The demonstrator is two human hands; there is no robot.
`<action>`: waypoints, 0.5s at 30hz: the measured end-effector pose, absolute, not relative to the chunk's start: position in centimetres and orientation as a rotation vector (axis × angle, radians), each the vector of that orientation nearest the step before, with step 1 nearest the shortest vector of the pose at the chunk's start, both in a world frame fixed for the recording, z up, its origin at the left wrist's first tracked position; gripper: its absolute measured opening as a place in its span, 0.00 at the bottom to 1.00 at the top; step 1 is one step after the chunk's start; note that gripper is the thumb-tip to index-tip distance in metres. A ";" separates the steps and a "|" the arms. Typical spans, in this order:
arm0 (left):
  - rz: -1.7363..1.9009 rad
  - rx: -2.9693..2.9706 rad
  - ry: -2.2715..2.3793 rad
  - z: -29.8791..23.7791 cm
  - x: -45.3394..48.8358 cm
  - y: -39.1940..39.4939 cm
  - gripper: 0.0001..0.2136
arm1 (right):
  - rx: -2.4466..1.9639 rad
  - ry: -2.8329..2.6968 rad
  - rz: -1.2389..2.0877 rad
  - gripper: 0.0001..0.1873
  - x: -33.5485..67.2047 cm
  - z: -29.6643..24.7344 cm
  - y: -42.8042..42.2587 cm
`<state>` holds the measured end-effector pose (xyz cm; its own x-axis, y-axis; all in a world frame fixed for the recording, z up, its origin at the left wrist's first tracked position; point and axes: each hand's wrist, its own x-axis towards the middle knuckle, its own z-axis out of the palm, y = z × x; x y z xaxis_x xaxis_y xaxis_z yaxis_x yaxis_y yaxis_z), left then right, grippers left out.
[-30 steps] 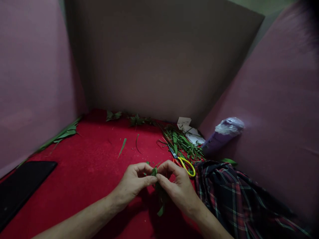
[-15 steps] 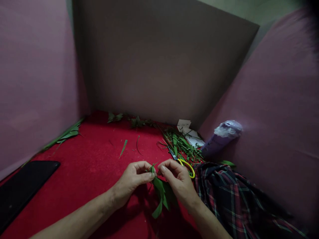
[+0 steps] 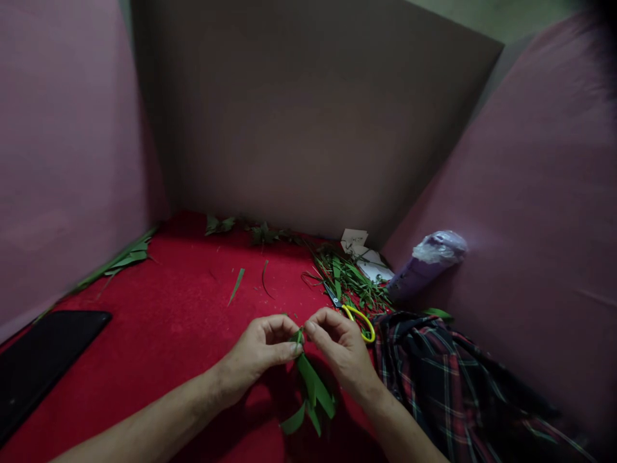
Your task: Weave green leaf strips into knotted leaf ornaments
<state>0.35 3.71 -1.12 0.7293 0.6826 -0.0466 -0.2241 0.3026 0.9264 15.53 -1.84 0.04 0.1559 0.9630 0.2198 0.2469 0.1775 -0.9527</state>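
Note:
Both of my hands meet low in the middle of the view, over a red cloth (image 3: pixel 168 321). My left hand (image 3: pixel 258 354) pinches the top of a small bundle of green leaf strips (image 3: pixel 311 389) between thumb and fingers. My right hand (image 3: pixel 344 354) pinches the same spot from the other side. The strips hang down between my wrists and fan out at their lower ends. Yellow-handled scissors (image 3: pixel 359 319) lie just beyond my right hand.
A heap of cut green leaves (image 3: pixel 351 276) lies past the scissors, with white paper (image 3: pixel 364 251) and a purple wrapped roll (image 3: pixel 424 267) behind. Plaid cloth (image 3: pixel 457 386) covers the right. A black flat object (image 3: pixel 43 357) lies at left. Boards wall in the space.
The leaf strips, bunched tight between my fingers a second ago, now hang lower and spread apart. Both hands stay in the same place.

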 end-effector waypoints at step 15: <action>0.645 1.033 0.485 -1.8 0.3 3.6 0.09 | -1.308 -1.298 0.819 0.11 15.2 -0.3 -1.9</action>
